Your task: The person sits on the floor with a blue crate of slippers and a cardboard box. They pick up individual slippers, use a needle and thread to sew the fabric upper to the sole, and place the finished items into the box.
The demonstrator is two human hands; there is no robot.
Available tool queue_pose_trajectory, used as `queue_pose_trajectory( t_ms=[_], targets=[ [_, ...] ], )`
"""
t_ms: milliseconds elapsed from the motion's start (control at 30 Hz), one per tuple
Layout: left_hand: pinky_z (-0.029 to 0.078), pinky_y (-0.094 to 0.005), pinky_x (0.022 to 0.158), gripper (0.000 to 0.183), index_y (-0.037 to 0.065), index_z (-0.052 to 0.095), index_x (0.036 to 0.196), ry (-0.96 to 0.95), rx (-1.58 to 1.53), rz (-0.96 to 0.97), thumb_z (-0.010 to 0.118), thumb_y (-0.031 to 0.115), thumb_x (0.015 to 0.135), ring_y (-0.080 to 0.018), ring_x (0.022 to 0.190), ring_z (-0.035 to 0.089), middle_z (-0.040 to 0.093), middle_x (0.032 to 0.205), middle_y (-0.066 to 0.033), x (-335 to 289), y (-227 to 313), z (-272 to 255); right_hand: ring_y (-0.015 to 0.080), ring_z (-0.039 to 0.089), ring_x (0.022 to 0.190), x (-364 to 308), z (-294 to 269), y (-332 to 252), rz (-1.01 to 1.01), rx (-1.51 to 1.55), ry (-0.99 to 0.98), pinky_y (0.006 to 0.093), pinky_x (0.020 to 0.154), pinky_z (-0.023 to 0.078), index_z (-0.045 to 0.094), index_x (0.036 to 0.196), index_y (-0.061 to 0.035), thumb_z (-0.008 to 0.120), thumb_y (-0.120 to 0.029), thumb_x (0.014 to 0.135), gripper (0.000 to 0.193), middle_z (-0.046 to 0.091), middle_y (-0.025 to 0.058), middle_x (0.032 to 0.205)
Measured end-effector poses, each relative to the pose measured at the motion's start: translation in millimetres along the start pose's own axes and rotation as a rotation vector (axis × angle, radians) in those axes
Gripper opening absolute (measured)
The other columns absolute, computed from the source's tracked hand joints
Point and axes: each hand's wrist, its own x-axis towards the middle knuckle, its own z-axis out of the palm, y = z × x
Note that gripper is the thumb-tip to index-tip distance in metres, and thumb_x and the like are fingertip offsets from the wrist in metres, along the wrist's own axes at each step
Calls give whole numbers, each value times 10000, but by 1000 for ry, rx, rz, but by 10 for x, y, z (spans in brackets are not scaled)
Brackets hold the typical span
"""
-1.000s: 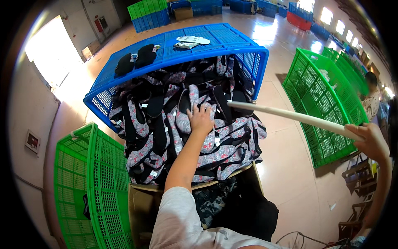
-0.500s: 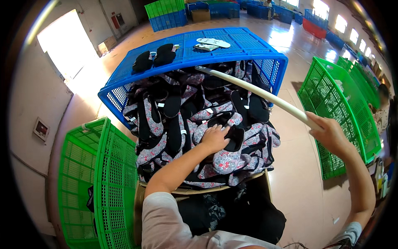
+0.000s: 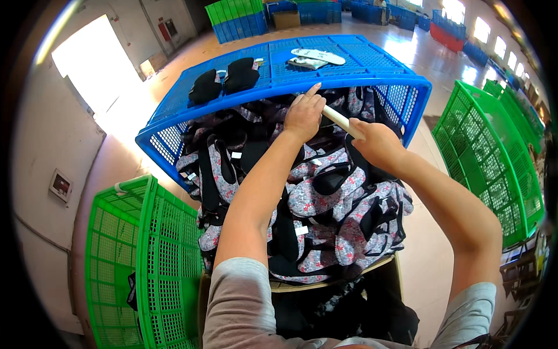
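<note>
Hands, two, ours, both raised over a heap of sandals. Our left hand (image 3: 303,115) is curled around the far end of a pale stick (image 3: 343,122), index finger stretched toward the blue crate (image 3: 349,70). Our right hand (image 3: 375,142) is closed around the same stick, nearer to us and to the right.

Stick: slender, cream-coloured, running between our two fists, just under the near rim of the blue crate.

Sandals (image 3: 325,198): a heap, flowered grey-and-pink soles with black straps, piled beneath our arms and spilling from the mouth of the blue crate.

Blue crate: lying on its side, far centre. On its upper face rest two black shoe parts (image 3: 224,81) at left and a pair of white insoles (image 3: 317,56) at right.

Green crates: one near left (image 3: 139,256), one at right (image 3: 494,157).
</note>
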Motion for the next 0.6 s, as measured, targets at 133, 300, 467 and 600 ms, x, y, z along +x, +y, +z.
queue_pose_trajectory(
  t_ms=[133, 300, 467, 600],
  targets=[
    [471, -423, 891, 273, 83, 640, 1033, 112, 142, 49, 696, 152, 775, -277, 1202, 568, 645, 1109, -70, -237, -171, 150, 402, 680, 834, 220, 359, -107, 6, -92, -89, 483, 763, 533, 525, 1337, -8, 594, -116, 880, 475, 690, 227, 888],
    [504, -466, 846, 259, 144, 665, 1033, -150, -95, -272, 698, 200, 783, -320, 1018, 647, 682, 1054, -90, -494, -613, 400, 432, 671, 853, 376, 659, -277, 24, -135, -221, 481, 796, 521, 454, 1432, -14, 551, -84, 896, 549, 670, 284, 904],
    [529, -454, 811, 209, 121, 642, 923, -123, 309, -339, 678, 290, 806, -375, 986, 647, 674, 1063, -135, -794, -1473, 535, 422, 674, 846, 422, 381, -565, -148, -138, -287, 477, 767, 522, 428, 1459, -20, 540, -73, 887, 585, 668, 281, 882],
    [510, -461, 747, 157, 105, 614, 731, -78, -104, -583, 707, 220, 785, -380, 832, 625, 633, 818, -134, -770, -689, 411, 422, 672, 796, 168, -86, -407, -165, -187, -414, 500, 729, 529, 460, 1347, 12, 566, -68, 865, 500, 674, 247, 838]
  ],
)
